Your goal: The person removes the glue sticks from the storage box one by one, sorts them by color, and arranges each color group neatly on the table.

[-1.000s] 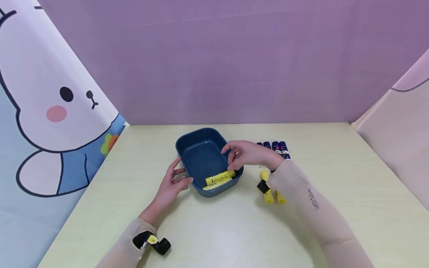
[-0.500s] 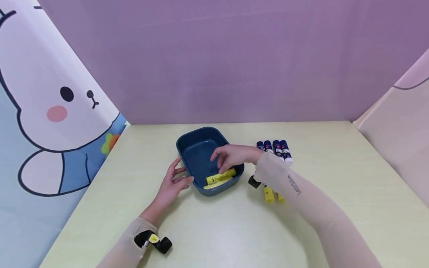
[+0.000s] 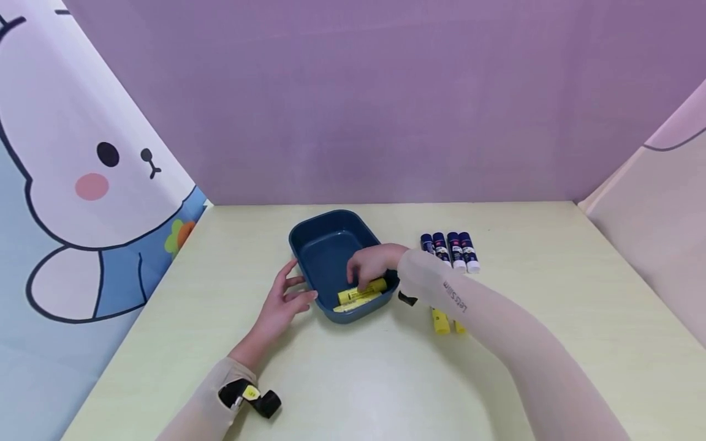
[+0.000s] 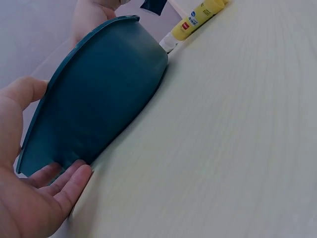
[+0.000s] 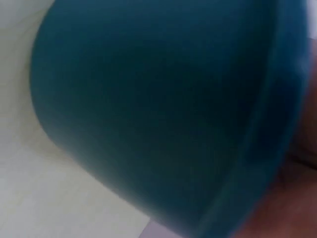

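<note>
A dark blue plastic bin (image 3: 322,257) sits at an angle on the table. My left hand (image 3: 281,306) touches its left side, thumb at the rim and fingers spread against the outer wall, as the left wrist view shows. Two yellow glue sticks lie side by side along the bin's near end. My right hand (image 3: 372,263) reaches into the bin from the right. Its thumb and bent fingers are on the farther glue stick (image 3: 349,296), covering its middle. The nearer glue stick (image 3: 358,302) lies apart from the hand. Bin wall (image 5: 148,99) fills most of the right wrist view.
Right of the bin, several navy glue sticks (image 3: 456,251) with white ends lie in a row. Closer in, yellow glue sticks (image 3: 440,322) are partly hidden under the right sleeve (image 3: 474,306). A purple backdrop (image 3: 386,110) stands behind the pale table (image 3: 353,380).
My right hand has moved left and down into the bin, from the right end of the farther yellow glue stick to its middle. My left hand and the bin stay in place.
</note>
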`<state>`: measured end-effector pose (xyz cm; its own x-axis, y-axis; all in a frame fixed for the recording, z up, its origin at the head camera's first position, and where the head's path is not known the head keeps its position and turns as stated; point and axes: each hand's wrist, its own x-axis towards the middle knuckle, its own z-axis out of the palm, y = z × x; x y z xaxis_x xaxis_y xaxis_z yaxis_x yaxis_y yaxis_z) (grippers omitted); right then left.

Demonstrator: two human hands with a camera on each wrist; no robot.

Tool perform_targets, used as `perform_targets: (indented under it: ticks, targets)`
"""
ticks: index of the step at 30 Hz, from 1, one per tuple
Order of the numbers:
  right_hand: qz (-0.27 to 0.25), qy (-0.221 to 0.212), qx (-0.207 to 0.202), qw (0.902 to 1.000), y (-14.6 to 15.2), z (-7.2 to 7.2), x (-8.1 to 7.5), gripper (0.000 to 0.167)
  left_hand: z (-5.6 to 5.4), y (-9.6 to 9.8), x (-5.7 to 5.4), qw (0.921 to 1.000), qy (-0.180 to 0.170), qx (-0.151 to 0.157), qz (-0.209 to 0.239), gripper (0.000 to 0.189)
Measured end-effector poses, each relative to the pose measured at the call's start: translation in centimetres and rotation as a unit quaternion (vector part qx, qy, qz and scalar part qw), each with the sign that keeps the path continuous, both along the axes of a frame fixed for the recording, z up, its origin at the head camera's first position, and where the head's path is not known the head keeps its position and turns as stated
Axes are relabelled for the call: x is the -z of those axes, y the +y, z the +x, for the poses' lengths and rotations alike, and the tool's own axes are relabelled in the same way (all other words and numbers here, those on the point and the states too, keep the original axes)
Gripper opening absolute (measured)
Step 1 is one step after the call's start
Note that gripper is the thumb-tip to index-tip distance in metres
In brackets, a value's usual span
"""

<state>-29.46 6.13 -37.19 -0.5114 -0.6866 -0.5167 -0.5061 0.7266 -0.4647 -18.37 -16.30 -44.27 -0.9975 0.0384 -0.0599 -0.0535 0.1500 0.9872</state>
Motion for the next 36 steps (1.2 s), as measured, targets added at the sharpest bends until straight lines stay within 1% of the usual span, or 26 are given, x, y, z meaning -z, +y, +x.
perform_targets:
  ticks: [3,7,12,15,17,21,25,28,31,36]
  targets:
    - [0.021,-0.021,-0.007,0.9995,-0.2,-0.2,-0.1,0.028,-0.1,0.0,0.0,1.0000,0.005,-0.001,0.002,0.079]
    - [0.027,-0.058,-0.019,0.9978,-0.1,-0.5,-0.1,0.031,0.0,0.0,0.1,1.0000,0.006,0.002,0.005,0.079]
    - [0.021,-0.065,-0.044,0.9967,0.2,-0.8,-0.1,0.037,-0.1,0.1,0.2,1.0000,0.008,0.001,0.004,0.079]
    - [0.003,-0.067,-0.050,0.9965,0.3,-0.9,-0.2,0.038,-0.2,0.0,0.3,0.9999,0.010,-0.001,0.003,0.079]
    - [-0.021,-0.076,-0.041,0.9961,0.4,-0.8,-0.3,0.037,-0.2,0.0,0.3,0.9999,0.011,0.000,0.002,0.079]
    - [-0.088,-0.089,0.004,0.9922,0.9,-0.8,-0.2,0.032,-0.2,0.0,0.3,0.9999,0.012,0.003,-0.001,0.078]
    - [-0.159,-0.089,0.055,0.9817,1.8,-0.8,-0.3,0.034,-0.3,0.0,0.1,0.9998,0.013,0.011,-0.008,0.076]
    - [-0.207,-0.099,0.068,0.9709,2.4,-0.7,-0.3,0.040,-0.3,-0.1,0.1,0.9998,0.005,0.014,-0.014,0.076]
    - [-0.256,-0.110,0.083,0.9570,3.0,-0.8,-0.2,0.045,-0.3,-0.2,0.2,0.9998,0.001,0.015,-0.016,0.076]
    - [-0.313,-0.096,0.108,0.9387,3.8,-0.9,0.0,0.045,-0.3,-0.1,0.1,0.9997,0.010,0.019,-0.014,0.075]
